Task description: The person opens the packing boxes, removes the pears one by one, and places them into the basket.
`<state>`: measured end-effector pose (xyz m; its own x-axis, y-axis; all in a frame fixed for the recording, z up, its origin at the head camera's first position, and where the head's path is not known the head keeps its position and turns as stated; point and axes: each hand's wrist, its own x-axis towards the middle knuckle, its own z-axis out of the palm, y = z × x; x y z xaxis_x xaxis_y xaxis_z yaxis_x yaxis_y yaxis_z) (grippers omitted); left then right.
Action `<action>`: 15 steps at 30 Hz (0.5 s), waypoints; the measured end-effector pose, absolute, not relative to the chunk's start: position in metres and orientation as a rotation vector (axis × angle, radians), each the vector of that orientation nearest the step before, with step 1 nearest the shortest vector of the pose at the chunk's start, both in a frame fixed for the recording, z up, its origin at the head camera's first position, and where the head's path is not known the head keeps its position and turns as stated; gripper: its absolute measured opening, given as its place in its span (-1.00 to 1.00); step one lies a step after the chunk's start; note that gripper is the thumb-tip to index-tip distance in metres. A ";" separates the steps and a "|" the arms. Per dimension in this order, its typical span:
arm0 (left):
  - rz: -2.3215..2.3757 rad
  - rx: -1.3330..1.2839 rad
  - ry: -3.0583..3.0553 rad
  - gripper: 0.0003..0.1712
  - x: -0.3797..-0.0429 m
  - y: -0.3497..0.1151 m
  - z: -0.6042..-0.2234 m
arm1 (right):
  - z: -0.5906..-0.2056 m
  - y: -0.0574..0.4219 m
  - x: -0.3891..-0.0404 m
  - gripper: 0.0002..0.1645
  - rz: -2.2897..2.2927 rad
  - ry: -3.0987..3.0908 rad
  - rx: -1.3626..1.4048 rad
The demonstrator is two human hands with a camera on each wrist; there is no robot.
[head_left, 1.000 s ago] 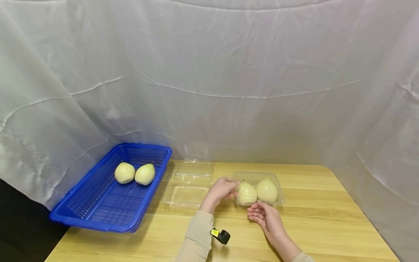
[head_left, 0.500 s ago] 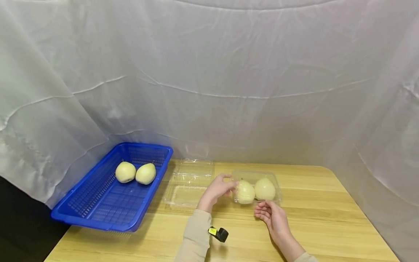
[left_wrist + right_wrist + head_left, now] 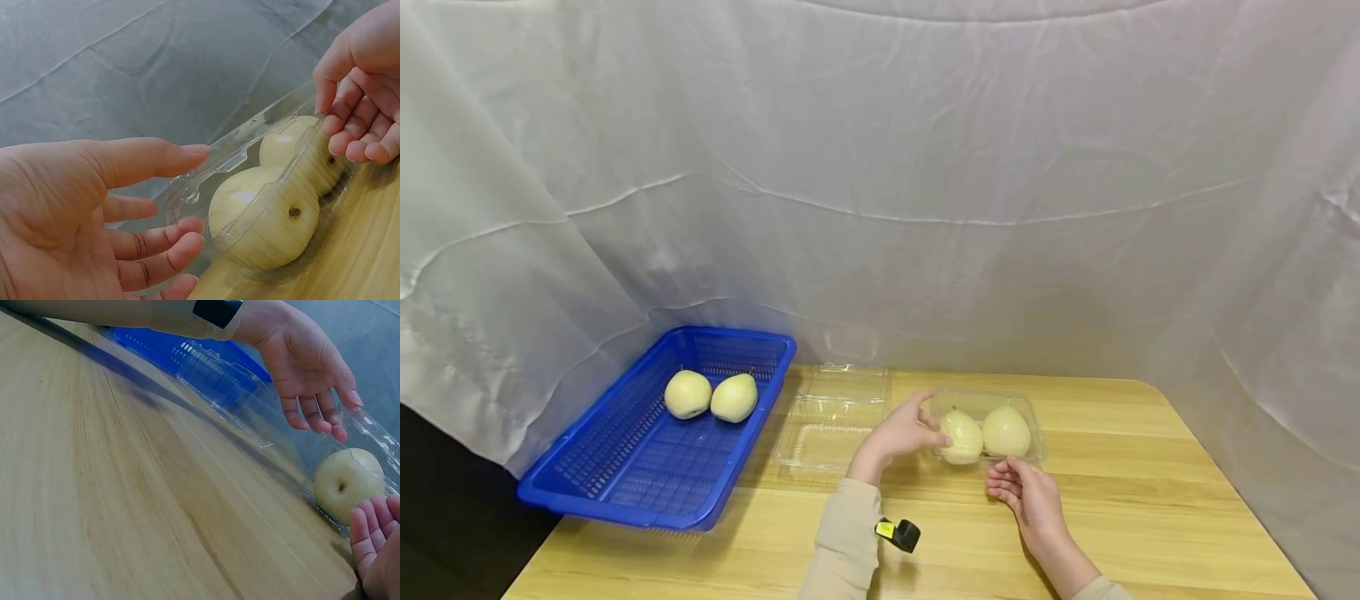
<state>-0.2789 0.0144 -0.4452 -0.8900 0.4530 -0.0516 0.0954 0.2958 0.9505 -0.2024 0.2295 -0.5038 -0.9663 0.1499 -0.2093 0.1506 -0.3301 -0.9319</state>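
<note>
In the head view, a clear plastic clamshell box (image 3: 1036, 446) stands on the table with two pale yellow-green pears inside, a left pear (image 3: 962, 437) and a right pear (image 3: 1007, 432). Its lid (image 3: 232, 161) looks partly lowered, the lid's edge apart from the front rim. At the box's left end is my left hand (image 3: 898, 433), fingers spread and loosely bent, thumb tip by the lid's corner. My right hand (image 3: 1032, 502) is at the front edge, fingers curled, thumb and forefinger tips close to the rim. Whether they pinch it is unclear.
A blue plastic basket (image 3: 662, 521) stands at the left with a pear (image 3: 687, 394) and another pear (image 3: 734, 398) in it. Between basket and hands lies a second clear clamshell box (image 3: 831, 446), its lid laid back. A grey cloth (image 3: 880, 275) hangs behind the table (image 3: 1150, 500).
The box with the pears has shifted slightly left. My right hand has moved a little right along its front edge. My left hand has edged left, its fingers lifting and spreading.
</note>
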 end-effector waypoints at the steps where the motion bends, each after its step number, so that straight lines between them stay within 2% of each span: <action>1: 1.598 0.519 2.281 0.12 -0.278 0.015 -0.444 | -0.504 0.230 -0.202 -0.66 -2.528 1.822 0.412; 7: 1.383 0.639 2.451 0.14 -0.274 0.020 -0.440 | -0.505 0.230 -0.203 -0.67 -2.532 1.844 0.416; 15: 1.251 0.617 2.618 0.07 -0.270 0.027 -0.443 | -0.507 0.230 -0.203 -0.68 -2.531 1.887 0.417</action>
